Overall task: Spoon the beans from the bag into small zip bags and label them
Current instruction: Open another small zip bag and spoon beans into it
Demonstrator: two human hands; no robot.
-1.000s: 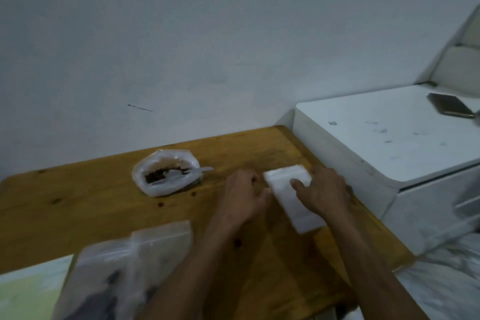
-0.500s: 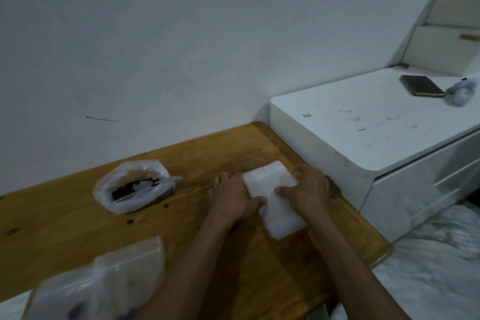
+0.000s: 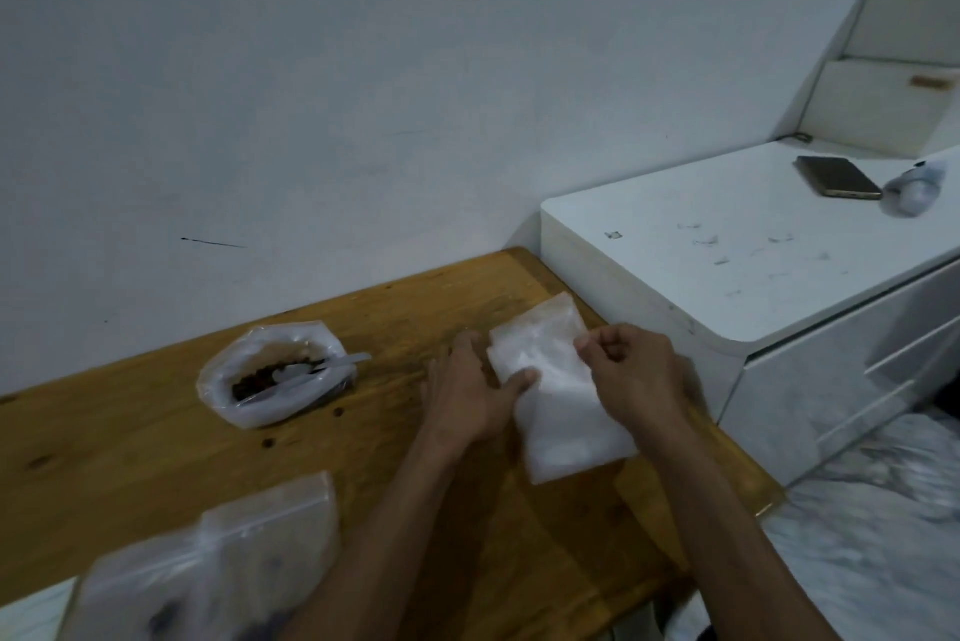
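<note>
A stack of small clear zip bags (image 3: 558, 391) lies on the wooden table (image 3: 156, 443) near its right end. My left hand (image 3: 467, 391) rests on the stack's left edge, thumb pressing its top. My right hand (image 3: 631, 375) hovers over the right side with fingers curled, pinching at the upper edge of a bag. To the left stands the open bag of dark beans (image 3: 275, 385) with a white plastic spoon (image 3: 322, 367) lying in it. Filled zip bags (image 3: 208, 567) lie blurred at the near left.
A white cabinet (image 3: 727, 287) butts against the table's right end, carrying a phone (image 3: 839, 176) and a small crumpled plastic item (image 3: 914, 185). A white wall runs behind the table. A few loose beans (image 3: 267, 443) lie on the wood.
The view swung right and down. My right hand lifted off the stack and curled its fingers at the upper edge; my left hand stayed on the left side.
</note>
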